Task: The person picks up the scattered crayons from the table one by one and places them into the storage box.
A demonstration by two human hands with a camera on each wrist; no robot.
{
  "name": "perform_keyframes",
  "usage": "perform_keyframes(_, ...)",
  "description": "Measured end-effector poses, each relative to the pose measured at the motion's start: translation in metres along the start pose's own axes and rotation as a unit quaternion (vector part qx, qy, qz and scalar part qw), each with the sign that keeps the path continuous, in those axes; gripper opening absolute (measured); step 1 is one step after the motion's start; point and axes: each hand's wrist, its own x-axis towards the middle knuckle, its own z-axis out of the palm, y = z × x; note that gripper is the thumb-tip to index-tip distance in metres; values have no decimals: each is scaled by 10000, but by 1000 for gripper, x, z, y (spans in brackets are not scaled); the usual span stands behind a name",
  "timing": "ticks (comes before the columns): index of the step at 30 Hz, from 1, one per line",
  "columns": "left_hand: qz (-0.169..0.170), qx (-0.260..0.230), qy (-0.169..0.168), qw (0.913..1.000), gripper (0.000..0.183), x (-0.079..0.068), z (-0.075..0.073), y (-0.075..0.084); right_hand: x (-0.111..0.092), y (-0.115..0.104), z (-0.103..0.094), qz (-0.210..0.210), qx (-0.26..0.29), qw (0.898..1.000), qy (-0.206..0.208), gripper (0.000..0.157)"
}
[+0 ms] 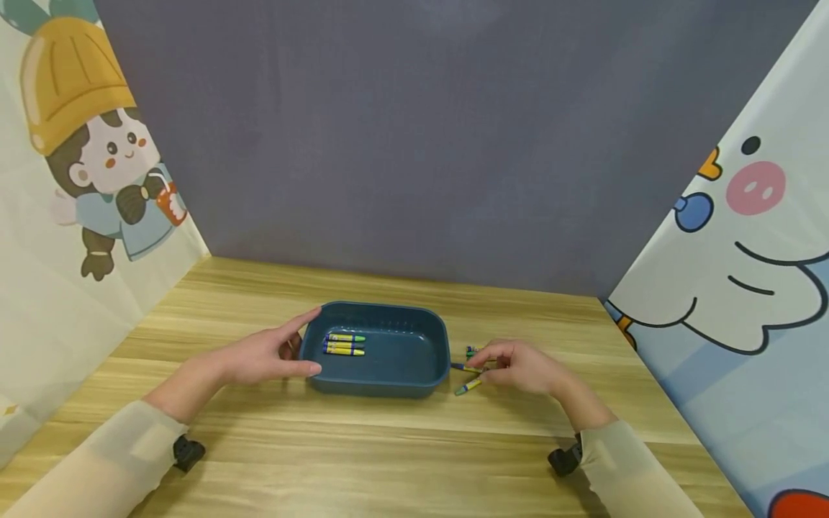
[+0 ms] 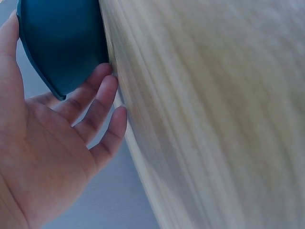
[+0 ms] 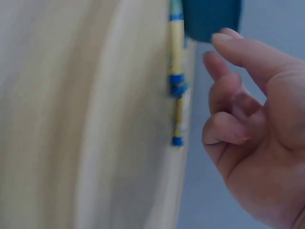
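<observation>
Left hand point(image 1: 268, 354) is spread wide, thumb + index touching the left end of a dark teal rounded-rectangular plastic box point(image 1: 395, 360), not wrapped round it afaict. Right hand point(image 1: 521, 368) is half open, fingers loosely bent, no crayon in its grip afaict, nr some loose yellow-and-blue stick crayons point(image 1: 468, 388) on the light wood-grain surface point(image 1: 324, 460), just right of the box. One w/ a green tip lies angled. Inside the box, a few more yellow-and-blue crayons point(image 1: 345, 352) lie side by side twd the left. Pale sleeves point(image 1: 103, 460), btw.
</observation>
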Motion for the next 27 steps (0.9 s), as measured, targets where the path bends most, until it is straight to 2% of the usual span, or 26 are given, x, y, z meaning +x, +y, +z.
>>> perform_keyframes(3, 0, 19, 15, 10000, 110, 0, 0, 0, -2, 10, 1, -38, 64, 9995, -293, 27)
perform_keyframes(14, -22, 39, 23, 10000, 109, -1, 0, 0, -4, 17, 6, 23, -374, 9981, -484, 27)
perform_keyframes(22, -26, 46, 35, 10000, 109, 0, 0, 0, -7, 17, 11, 46, -636, 9976, -269, 25)
perform_keyframes(27, 2, 68, 29, 10000, 109, 0, 0, 1, -8, 20, 12, -127, -718, 9973, -115, 24)
